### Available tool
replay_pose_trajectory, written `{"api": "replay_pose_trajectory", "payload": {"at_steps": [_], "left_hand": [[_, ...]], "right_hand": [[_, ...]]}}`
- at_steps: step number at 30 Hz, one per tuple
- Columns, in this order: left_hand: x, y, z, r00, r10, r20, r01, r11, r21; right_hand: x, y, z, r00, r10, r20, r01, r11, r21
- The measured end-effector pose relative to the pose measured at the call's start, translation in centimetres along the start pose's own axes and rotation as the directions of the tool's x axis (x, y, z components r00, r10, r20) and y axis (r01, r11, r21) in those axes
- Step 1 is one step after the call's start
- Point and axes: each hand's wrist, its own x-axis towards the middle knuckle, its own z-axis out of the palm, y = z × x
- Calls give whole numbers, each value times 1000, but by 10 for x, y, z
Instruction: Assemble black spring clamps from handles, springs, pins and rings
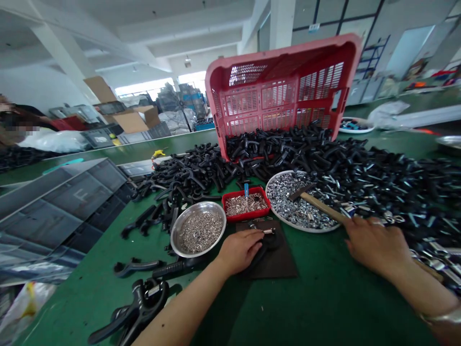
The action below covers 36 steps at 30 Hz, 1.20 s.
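My left hand [240, 250] lies closed over a black hand grip exerciser [270, 241], pressing it on a dark square mat [279, 264]. A metal spring shows just beyond its fingertips; much of the piece is hidden. My right hand [378, 245] is wrapped round the wooden handle of a hammer [322, 206]. The hammer's head is over a white plate [306, 228] heaped with small shiny metal parts. Left of that plate stand a red tray [230, 218] of metal pins, with a blue-handled tool in it, and a steel bowl [175, 240] of small metal pieces.
A pink-red crate [283, 53] lies on its side at the back, black handles [288, 149] spilling out. More black parts with metal pieces [406, 182] pile up at right. Assembled grips [139, 310] lie front left, beside grey crates [72, 197]. A person [21, 117] is at far left.
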Motion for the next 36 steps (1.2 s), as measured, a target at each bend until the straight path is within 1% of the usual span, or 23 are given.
{"api": "replay_pose_trajectory", "payload": {"at_steps": [2,4,5,7,8,9,11,13,15,16,18,20,22,24,26,28,30,33,34,36], "left_hand": [[1,5,-3,998,12,61,-14,999,29],[1,10,-5,996,-18,91,12,998,69],[1,13,-7,994,-35,102,27,996,86],[-2,21,-8,989,-78,124,63,991,120],[-4,24,-8,985,-106,133,87,986,139],[-6,28,-8,981,-138,140,115,981,159],[-9,36,-7,969,-205,138,177,965,192],[-12,41,-4,959,-254,125,226,952,206],[-12,44,-2,953,-281,114,254,945,205],[-12,45,-1,952,-287,108,262,944,202],[-12,45,-1,952,-289,98,266,944,197],[-12,45,-1,953,-287,93,266,945,191],[-12,45,-1,953,-287,92,267,946,186],[-12,45,-1,952,-291,93,270,945,186],[-12,45,-1,953,-291,88,270,944,190],[-12,44,-1,955,-287,75,269,944,193],[-12,44,-1,958,-279,70,261,946,194],[-13,42,-2,955,-282,91,259,945,201],[-13,41,-2,953,-284,102,260,944,201],[-14,40,-3,950,-288,116,262,944,200]], "right_hand": [[-2,26,5,996,-9,91,12,999,-36],[2,41,8,981,-19,193,4,997,80],[6,45,8,966,-5,260,-41,984,172],[15,48,3,917,35,398,-180,925,334],[17,47,-2,897,58,439,-241,895,375],[18,45,-9,894,81,441,-275,876,397],[10,38,-24,927,86,366,-257,854,451],[-9,27,-38,954,25,297,-191,816,545],[-34,13,-47,965,-67,255,-109,779,618],[-47,6,-50,976,-97,194,-43,790,611],[-67,-7,-51,986,-149,69,90,843,531],[-77,-16,-50,982,-186,3,167,889,426],[-79,-20,-52,976,-216,-9,203,901,382],[-78,-22,-58,972,-234,-34,228,890,395],[-76,-24,-65,975,-204,-85,221,890,398],[-77,-25,-65,981,-151,-125,187,911,367],[-77,-23,-60,982,-161,-102,187,917,351],[-74,-17,-55,965,-261,-18,249,893,375],[-73,-15,-56,963,-270,-22,258,888,381],[-72,-14,-61,972,-221,-77,233,893,384]]}}
